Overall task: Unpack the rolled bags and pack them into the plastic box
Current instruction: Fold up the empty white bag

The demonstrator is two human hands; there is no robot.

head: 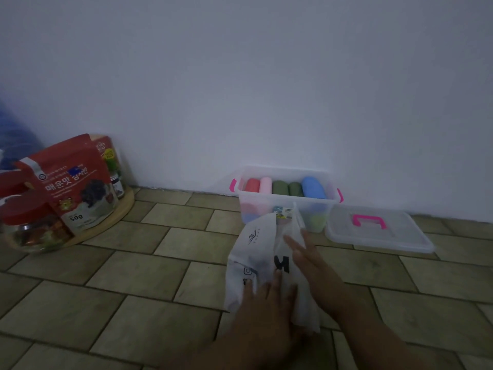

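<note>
Two hands rest on one white bag (253, 252). The bag lies partly unrolled on the tiled floor (133, 276), at 6 o'clock of the box (256, 212); its top edge overlaps the box's front wall in view. Dark print on the bag, blurred.

Left hand (266, 303): grip open, fingers straight and flat on the bag's lower half.
Right hand (309, 263): grip open, fingers straight along the bag's right side, pointing to 11 o'clock.

Box: clear plastic, pink latches, lid off, against the wall (266, 89). Top row of rolls inside, from 9 to 3 o'clock: red roll (252, 186), pink roll (265, 185), two green rolls (279, 187), blue roll (313, 188). More colours show dimly through the front wall below.

Lid (400, 236), with a pink handle, lies flat on the floor just at 3 o'clock of the box.

Well apart at 9 o'clock: round wooden tray (117, 217) with a red packet (74, 182) and a red-capped jar (29, 225).
</note>
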